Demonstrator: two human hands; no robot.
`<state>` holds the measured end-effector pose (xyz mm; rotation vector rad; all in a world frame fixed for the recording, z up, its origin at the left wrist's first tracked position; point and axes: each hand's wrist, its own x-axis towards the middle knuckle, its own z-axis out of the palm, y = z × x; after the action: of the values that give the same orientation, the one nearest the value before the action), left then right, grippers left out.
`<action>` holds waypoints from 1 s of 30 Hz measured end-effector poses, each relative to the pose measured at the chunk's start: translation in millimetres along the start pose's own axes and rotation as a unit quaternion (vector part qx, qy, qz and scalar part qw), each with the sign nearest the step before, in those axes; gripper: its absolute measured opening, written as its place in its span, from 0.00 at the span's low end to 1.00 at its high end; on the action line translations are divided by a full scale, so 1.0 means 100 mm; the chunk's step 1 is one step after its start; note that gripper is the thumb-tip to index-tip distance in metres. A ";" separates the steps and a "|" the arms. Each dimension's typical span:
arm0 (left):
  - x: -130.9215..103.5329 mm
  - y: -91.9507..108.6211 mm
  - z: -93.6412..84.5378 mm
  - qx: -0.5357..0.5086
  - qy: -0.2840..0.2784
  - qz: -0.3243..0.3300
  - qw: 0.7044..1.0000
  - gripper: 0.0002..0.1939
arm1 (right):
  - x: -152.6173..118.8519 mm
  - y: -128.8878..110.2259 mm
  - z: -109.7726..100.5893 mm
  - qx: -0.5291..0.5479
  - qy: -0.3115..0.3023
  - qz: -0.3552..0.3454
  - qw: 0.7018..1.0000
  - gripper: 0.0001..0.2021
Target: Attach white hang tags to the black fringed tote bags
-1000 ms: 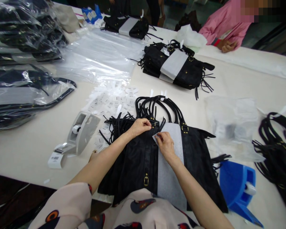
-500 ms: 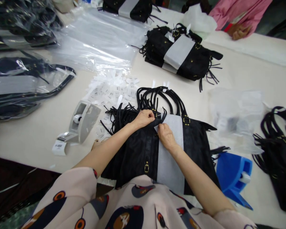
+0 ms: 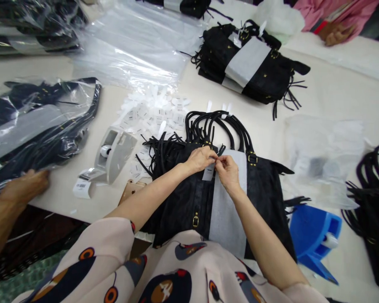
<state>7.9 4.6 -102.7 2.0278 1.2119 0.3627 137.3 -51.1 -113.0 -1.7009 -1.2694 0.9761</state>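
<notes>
A stack of black fringed handbags (image 3: 265, 195) lies flat in front of me, handles pointing away, with a grey paper band (image 3: 230, 210) around it. At the bags' top edge, my left hand (image 3: 198, 160) is closed in a pinch, and a small grey hang tag (image 3: 208, 171) dangles just below its fingertips. My right hand (image 3: 228, 171), also pinched closed, meets the left fingertips over the grey band. Whatever is between the right fingers is too small and covered to make out. Dark strap tips poke up behind the fingers.
Left of the bags are a grey tape dispenser (image 3: 118, 153), loose white barcode tags (image 3: 154, 111) and a phone (image 3: 131, 189). A blue dispenser (image 3: 316, 235) stands right. Another person's hand (image 3: 27, 185) is beside a plastic-wrapped bag (image 3: 41, 126). More banded bags (image 3: 259, 67) lie behind.
My hands have come together at the fingertips, and the grey tag now hangs below them. At left, another person's hand has appeared and the wrapped bag has shifted and tilted.
</notes>
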 end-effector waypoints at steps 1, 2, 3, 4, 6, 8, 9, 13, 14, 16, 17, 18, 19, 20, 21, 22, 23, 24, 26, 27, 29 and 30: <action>0.00 -0.01 0.01 -0.003 0.006 -0.002 1.000 0.10 | -0.01 -0.01 0.00 0.009 0.011 -0.003 1.000 0.06; 0.00 -0.02 0.03 -0.009 0.013 -0.006 1.000 0.09 | -0.02 -0.02 0.01 0.019 0.022 -0.006 1.000 0.07; 0.00 -0.02 0.04 -0.019 0.020 -0.011 1.000 0.09 | -0.03 -0.02 0.01 0.036 0.031 -0.006 0.999 0.08; 0.00 -0.02 0.05 -0.033 0.031 -0.019 0.999 0.08 | -0.04 -0.03 0.03 0.064 0.040 -0.003 0.997 0.09; 0.00 -0.02 0.07 -0.066 0.056 -0.034 0.996 0.08 | -0.06 -0.03 0.06 0.136 0.049 0.018 0.989 0.12; -0.01 -0.02 0.08 -0.088 0.077 -0.042 0.992 0.08 | -0.07 -0.01 0.11 0.190 0.058 0.046 0.979 0.13; -0.01 -0.02 0.09 -0.092 0.082 -0.044 0.991 0.08 | -0.07 0.00 0.13 0.202 0.065 0.058 0.976 0.13; -0.01 -0.02 0.10 -0.085 0.080 -0.049 0.992 0.08 | -0.04 0.02 0.16 0.190 0.078 0.059 0.977 0.13; -0.01 -0.02 0.10 -0.082 0.078 -0.049 0.992 0.08 | -0.04 0.02 0.16 0.178 0.071 0.049 0.980 0.13; -0.02 -0.02 0.10 -0.077 0.073 -0.046 0.993 0.07 | -0.02 0.01 0.15 0.145 0.053 0.027 0.988 0.12; -0.02 -0.03 0.11 -0.074 0.072 -0.044 0.994 0.07 | -0.02 0.01 0.14 0.127 0.049 0.016 0.991 0.12; -0.02 -0.03 0.11 -0.071 0.072 -0.043 0.994 0.07 | -0.01 0.02 0.14 0.109 0.049 0.007 0.993 0.12; -0.03 -0.03 0.11 -0.069 0.074 -0.044 0.994 0.07 | -0.01 0.02 0.14 0.096 0.051 -0.001 0.994 0.11; -0.03 -0.03 0.12 -0.067 0.077 -0.045 0.994 0.07 | -0.01 0.03 0.14 0.088 0.051 -0.004 0.995 0.11; -0.03 -0.03 0.12 -0.067 0.080 -0.046 0.993 0.07 | -0.01 0.04 0.15 0.087 0.051 -0.002 0.995 0.12; -0.03 -0.03 0.13 -0.068 0.084 -0.047 0.993 0.07 | -0.01 0.05 0.15 0.095 0.047 0.003 0.994 0.12; -0.04 -0.03 0.13 -0.071 0.085 -0.046 0.993 0.07 | -0.01 0.06 0.15 0.107 0.044 0.011 0.993 0.12; -0.04 -0.03 0.13 -0.077 0.086 -0.044 0.992 0.07 | -0.01 0.06 0.16 0.123 0.042 0.019 0.991 0.11; -0.05 -0.04 0.11 -0.101 0.089 -0.033 0.990 0.06 | -0.01 0.06 0.15 0.157 0.043 0.027 0.986 0.11; -0.05 -0.05 0.10 -0.119 0.091 -0.028 0.988 0.05 | -0.01 0.06 0.15 0.174 0.045 0.028 0.983 0.10; -0.07 -0.06 0.07 -0.166 0.100 -0.024 0.981 0.06 | -0.01 0.04 0.14 0.214 0.041 0.039 0.975 0.10; -0.07 -0.06 0.05 -0.194 0.107 -0.027 0.975 0.07 | 0.00 0.03 0.13 0.238 0.037 0.050 0.969 0.09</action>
<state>3.1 -1.9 -109.7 1.6469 1.2123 0.7454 126.1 -49.6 -120.8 -1.4152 -0.8205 1.1563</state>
